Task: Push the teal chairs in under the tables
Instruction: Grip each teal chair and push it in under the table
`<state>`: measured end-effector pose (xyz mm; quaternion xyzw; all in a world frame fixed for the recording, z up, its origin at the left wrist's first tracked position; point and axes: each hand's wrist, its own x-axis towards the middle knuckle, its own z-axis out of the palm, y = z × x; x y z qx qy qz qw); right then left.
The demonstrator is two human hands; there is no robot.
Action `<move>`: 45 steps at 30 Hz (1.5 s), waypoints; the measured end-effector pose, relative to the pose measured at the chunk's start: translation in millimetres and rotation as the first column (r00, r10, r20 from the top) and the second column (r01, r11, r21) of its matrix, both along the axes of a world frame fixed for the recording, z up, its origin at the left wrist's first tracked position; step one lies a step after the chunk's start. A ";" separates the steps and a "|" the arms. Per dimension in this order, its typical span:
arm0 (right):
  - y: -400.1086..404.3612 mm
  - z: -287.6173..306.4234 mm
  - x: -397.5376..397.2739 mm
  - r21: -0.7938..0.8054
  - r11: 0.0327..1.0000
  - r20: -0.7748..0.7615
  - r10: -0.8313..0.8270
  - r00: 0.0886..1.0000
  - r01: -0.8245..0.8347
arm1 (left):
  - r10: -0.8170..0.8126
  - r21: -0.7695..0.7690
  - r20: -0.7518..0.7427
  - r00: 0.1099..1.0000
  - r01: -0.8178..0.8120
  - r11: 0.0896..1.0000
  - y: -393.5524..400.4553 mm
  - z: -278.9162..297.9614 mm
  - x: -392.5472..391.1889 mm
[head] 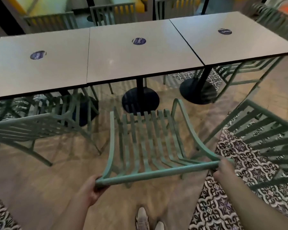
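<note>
- Shoes (149, 219) on the wooden floor (40, 188)
- Left hand (91, 188) and right hand (223, 168) each grip the top rail of the teal chair (150, 146)
- Chair stands just short of the middle surface (136, 63)

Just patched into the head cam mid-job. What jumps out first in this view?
The teal chair at centre, gripped by its top rail in both the left hand and the right hand, facing the middle table but not yet pushed under it. Behind it, three grey tables stand edge to edge, each with a round dark sticker. More teal chairs stand pulled out at left and right.
</note>
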<state>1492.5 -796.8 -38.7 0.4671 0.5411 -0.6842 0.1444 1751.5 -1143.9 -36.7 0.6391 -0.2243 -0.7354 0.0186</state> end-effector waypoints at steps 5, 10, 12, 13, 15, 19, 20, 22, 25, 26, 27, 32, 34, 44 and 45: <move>-2.0 -6.6 3.0 -0.060 0.998 -0.008 0.006 1.000 -0.006 | 0.204 -0.039 -0.045 0.978 -0.205 0.978 29.7 -4.3 5.2; -15.3 -12.0 9.4 -0.112 0.993 0.022 -0.036 0.999 0.038 | 0.342 -0.015 -0.115 0.933 -0.346 0.938 66.8 -1.9 -19.2; -18.5 -11.8 8.0 -0.109 0.992 0.041 -0.062 0.997 0.066 | 0.403 -0.003 -0.069 0.913 -0.404 0.915 67.8 -1.1 -30.0; -18.4 -13.1 6.3 -0.099 0.992 0.046 -0.074 0.996 0.078 | 0.417 -0.002 -0.036 0.908 -0.417 0.909 65.9 -0.9 -33.6; -15.1 -19.2 0.3 -0.074 0.994 0.046 -0.071 0.996 0.074 | 0.422 0.003 -0.005 0.907 -0.421 0.907 64.4 -1.0 -38.9; -18.6 -18.3 -13.2 -0.072 0.997 0.049 -0.027 0.998 0.030 | 0.415 -0.009 0.010 0.910 -0.415 0.910 58.1 -1.5 -51.0; -19.4 -17.4 -16.1 -0.069 0.997 0.047 -0.032 0.998 0.035 | 0.406 -0.011 0.008 0.914 -0.406 0.914 56.1 -1.4 -53.6; -26.0 -16.2 -25.3 -0.057 0.998 0.044 -0.018 0.999 0.021 | 0.387 -0.020 -0.005 0.922 -0.387 0.922 48.7 0.4 -62.7; -36.2 -16.3 -37.6 -0.076 0.997 0.039 0.019 0.999 -0.016 | 0.362 -0.032 -0.013 0.932 -0.363 0.931 32.1 -6.3 -77.6; -39.2 -15.6 -41.6 -0.078 0.997 0.043 0.031 0.999 -0.027 | 0.366 -0.040 -0.008 0.931 -0.366 0.930 26.2 -8.6 -81.9; -42.3 -16.0 -47.6 -0.089 0.995 0.039 0.044 0.998 -0.040 | 0.372 -0.044 -0.001 0.928 -0.372 0.927 21.3 -11.7 -87.1; -58.3 -13.3 -76.6 -0.101 0.990 0.047 0.101 0.994 -0.095 | 0.388 -0.048 -0.018 0.922 -0.388 0.920 0.8 -13.1 -113.8; -66.3 -13.5 -91.9 -0.113 0.990 0.039 0.092 0.995 -0.087 | 0.394 -0.044 -0.040 0.918 -0.395 0.917 -7.6 -11.4 -126.9; -106.0 -6.6 -167.8 -0.171 0.975 0.063 0.155 0.986 -0.142 | 0.384 -0.054 -0.044 0.922 -0.387 0.921 -44.9 -2.4 -194.3; -109.4 -5.8 -174.9 -0.170 0.975 0.052 0.154 0.987 -0.143 | 0.378 -0.051 -0.044 0.925 -0.380 0.924 -49.0 -5.5 -200.6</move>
